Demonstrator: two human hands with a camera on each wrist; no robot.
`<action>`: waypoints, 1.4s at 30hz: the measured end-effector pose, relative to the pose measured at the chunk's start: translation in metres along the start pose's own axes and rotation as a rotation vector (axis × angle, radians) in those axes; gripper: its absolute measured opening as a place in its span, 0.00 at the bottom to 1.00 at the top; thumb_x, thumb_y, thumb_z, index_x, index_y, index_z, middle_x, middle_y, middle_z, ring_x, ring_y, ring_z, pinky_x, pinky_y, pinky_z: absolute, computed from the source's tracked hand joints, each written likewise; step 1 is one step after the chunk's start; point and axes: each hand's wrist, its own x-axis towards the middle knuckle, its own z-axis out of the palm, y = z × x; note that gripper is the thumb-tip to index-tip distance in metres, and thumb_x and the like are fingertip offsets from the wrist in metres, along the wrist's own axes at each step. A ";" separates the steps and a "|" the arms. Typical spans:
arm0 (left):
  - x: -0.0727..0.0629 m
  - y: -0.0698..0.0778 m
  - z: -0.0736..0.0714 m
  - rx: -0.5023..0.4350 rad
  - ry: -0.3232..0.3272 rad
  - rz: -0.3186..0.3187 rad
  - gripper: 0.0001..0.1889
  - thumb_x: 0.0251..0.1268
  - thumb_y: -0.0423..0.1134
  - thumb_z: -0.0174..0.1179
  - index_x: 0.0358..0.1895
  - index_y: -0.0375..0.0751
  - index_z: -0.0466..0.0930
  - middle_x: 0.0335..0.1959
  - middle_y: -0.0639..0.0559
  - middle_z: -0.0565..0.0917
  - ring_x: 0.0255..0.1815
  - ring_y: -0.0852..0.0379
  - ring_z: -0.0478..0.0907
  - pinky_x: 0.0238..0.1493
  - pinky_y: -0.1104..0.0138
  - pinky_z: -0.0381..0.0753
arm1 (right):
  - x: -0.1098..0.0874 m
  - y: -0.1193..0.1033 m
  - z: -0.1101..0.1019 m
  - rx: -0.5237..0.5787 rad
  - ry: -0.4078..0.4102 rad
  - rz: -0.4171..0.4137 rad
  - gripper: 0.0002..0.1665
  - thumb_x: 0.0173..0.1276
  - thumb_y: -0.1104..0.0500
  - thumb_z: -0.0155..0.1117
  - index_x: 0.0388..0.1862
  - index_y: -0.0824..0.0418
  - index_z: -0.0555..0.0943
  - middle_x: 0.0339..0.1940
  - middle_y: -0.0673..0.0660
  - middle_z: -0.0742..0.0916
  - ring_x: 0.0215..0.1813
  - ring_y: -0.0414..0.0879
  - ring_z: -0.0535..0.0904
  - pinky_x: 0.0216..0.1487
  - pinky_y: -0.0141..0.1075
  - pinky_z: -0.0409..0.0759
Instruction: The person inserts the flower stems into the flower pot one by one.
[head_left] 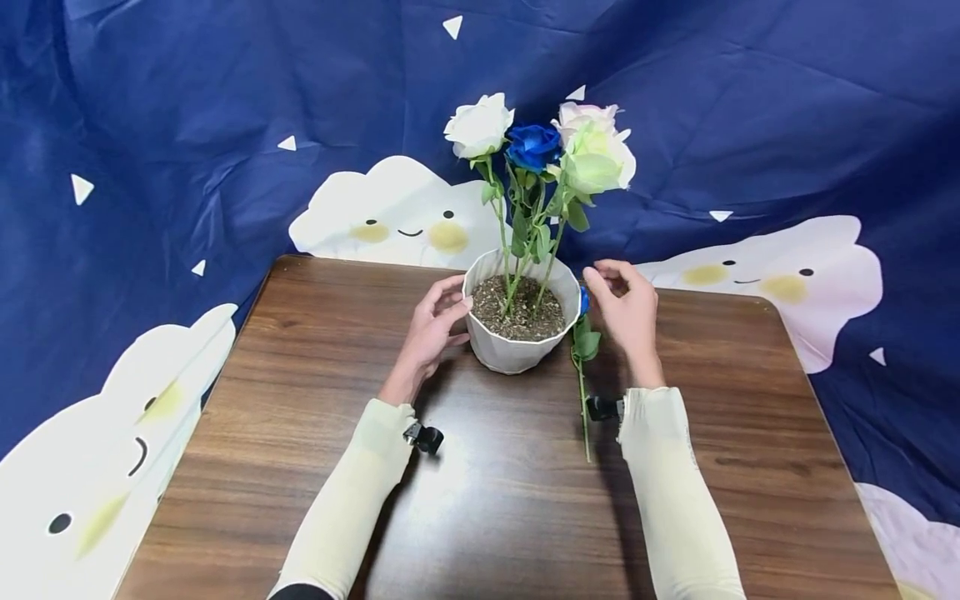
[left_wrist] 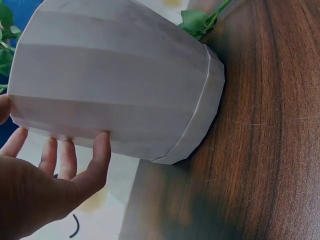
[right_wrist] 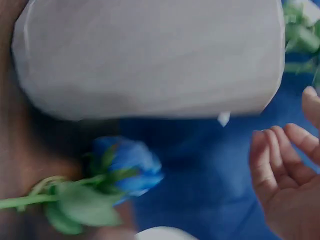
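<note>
A white faceted flower pot (head_left: 517, 354) holds brown soil (head_left: 517, 310) and several upright artificial roses: a white rose (head_left: 480, 127), a blue rose (head_left: 534, 147), a pale green rose (head_left: 597, 158) and a pinkish one behind it. My left hand (head_left: 432, 327) is at the pot's left side, spread fingertips (left_wrist: 102, 142) resting on its wall and thumb near the rim. To the right of the pot, a loose blue rose (right_wrist: 131, 165) lies on the table with its stem towards me. My right hand (head_left: 624, 310) hovers beside its bloom, fingers loosely bent, nothing held.
The brown wooden table (head_left: 510, 508) ends just behind the pot. Beyond it hangs a dark blue cloth (head_left: 225, 75) with white smiling clouds. A small black camera is strapped to each wrist; the right one (head_left: 603, 407) sits over the loose stem.
</note>
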 end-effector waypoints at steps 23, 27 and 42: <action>-0.002 0.000 -0.001 0.005 0.014 0.000 0.24 0.72 0.36 0.62 0.69 0.49 0.74 0.57 0.45 0.73 0.53 0.53 0.75 0.50 0.46 0.85 | -0.032 0.099 0.011 -0.215 -0.438 0.572 0.22 0.60 0.63 0.76 0.52 0.70 0.81 0.41 0.58 0.83 0.33 0.42 0.81 0.33 0.35 0.89; -0.002 0.001 0.000 0.004 0.009 -0.001 0.24 0.72 0.35 0.62 0.69 0.49 0.73 0.57 0.46 0.73 0.53 0.54 0.75 0.50 0.46 0.85 | -0.030 0.100 0.013 -0.285 -0.403 0.538 0.13 0.59 0.67 0.70 0.43 0.68 0.83 0.33 0.55 0.81 0.32 0.46 0.81 0.29 0.36 0.88; -0.002 0.001 0.001 -0.002 0.007 0.002 0.24 0.72 0.35 0.61 0.69 0.49 0.73 0.56 0.46 0.73 0.52 0.54 0.75 0.49 0.47 0.85 | -0.017 0.094 -0.013 0.527 0.056 0.808 0.13 0.69 0.72 0.61 0.51 0.68 0.73 0.32 0.51 0.85 0.31 0.40 0.83 0.32 0.37 0.89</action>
